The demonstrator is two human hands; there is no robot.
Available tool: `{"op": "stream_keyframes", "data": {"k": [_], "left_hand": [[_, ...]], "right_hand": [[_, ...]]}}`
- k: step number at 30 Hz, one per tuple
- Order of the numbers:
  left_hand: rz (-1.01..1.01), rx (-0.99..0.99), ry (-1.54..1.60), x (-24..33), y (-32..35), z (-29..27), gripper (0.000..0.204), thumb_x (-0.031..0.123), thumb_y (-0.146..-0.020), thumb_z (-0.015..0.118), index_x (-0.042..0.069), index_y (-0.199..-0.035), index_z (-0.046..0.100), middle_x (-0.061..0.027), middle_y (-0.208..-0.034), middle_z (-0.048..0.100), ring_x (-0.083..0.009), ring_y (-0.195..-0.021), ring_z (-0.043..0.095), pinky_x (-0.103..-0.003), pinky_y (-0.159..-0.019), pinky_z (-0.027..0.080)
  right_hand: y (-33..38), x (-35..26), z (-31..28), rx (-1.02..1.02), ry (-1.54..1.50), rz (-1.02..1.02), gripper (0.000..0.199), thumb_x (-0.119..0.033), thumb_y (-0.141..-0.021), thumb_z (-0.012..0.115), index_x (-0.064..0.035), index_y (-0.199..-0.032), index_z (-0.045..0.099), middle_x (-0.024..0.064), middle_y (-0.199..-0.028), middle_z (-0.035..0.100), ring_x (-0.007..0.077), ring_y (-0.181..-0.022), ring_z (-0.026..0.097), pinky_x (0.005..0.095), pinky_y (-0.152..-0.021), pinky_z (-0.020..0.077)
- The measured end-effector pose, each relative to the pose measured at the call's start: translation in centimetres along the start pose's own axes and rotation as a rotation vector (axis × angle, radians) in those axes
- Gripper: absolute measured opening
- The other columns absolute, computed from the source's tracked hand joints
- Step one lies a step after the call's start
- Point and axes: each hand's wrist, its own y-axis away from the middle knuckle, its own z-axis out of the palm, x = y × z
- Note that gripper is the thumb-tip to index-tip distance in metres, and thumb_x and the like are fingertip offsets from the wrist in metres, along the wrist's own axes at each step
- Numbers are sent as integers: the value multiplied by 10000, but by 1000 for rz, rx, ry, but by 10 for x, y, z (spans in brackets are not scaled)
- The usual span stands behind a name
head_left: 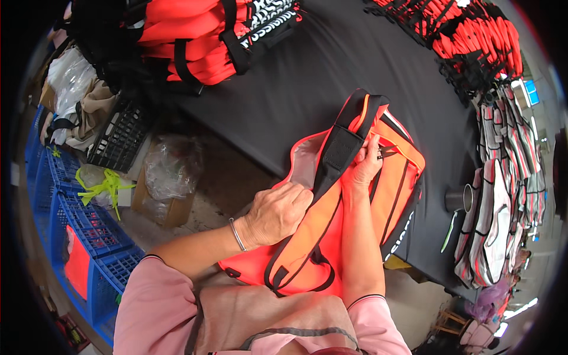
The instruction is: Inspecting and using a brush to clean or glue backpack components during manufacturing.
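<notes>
An orange backpack (331, 228) with black trim lies tilted across my lap and the table edge. Its side gapes open, showing a grey lining (306, 163). My left hand (278, 213) is closed, its fingers pinching the backpack's edge beside a broad black strap (338, 155). Higher up, my right hand (367, 163) is closed around the upper part of the backpack, near the black and orange top band. A small dark pointed thing (387, 152) sticks out by its fingers; it looks like thread snips, but most of it is hidden.
Red and black bags (201, 50) are piled on the black-covered table (278, 89), with more red bundles (476, 44) at far right. Grey striped bags (494, 207) hang over its right side. Blue crates (89, 219) and a carton with clear plastic (171, 171) stand left.
</notes>
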Motion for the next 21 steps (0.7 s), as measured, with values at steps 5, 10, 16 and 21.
{"op": "stream_keyframes", "data": {"k": [5, 10, 16, 21], "left_hand": [[55, -13, -56, 5, 3, 1, 102, -5, -739, 558, 49, -746, 472, -75, -678, 466, -229, -623, 538, -339, -531, 474], [-55, 6, -3, 1, 0, -4, 164, 64, -763, 617, 26, -740, 459, -93, -689, 472, -281, -640, 536, -390, -564, 467], [-675, -86, 844, -67, 32, -39, 557, 326, -839, 742, -65, -1198, 573, -87, -1083, 634, -159, -998, 593, -297, -853, 473], [-1078, -336, 1310, -45, 91, -63, 862, 326, -820, 761, -51, -1452, 312, -138, -1352, 522, -218, -1254, 481, -327, -1076, 359]], "right_hand": [[2, 0, 0, -20, 8, 3, 377, -365, -961, 590, -94, -705, 532, -53, -488, 378, 57, -394, 286, 244, -379, 199], [4, 3, 2, -21, 13, 26, 348, -345, -963, 593, -96, -728, 531, -50, -506, 402, 54, -396, 332, 234, -378, 231], [-6, 3, 0, -36, 142, -27, 339, -312, -958, 609, -56, -742, 559, -31, -526, 449, 62, -415, 384, 238, -382, 280], [-12, 7, -2, -58, 163, -32, 343, -309, -944, 631, -31, -754, 566, -20, -522, 437, 84, -414, 377, 247, -395, 282]]}}
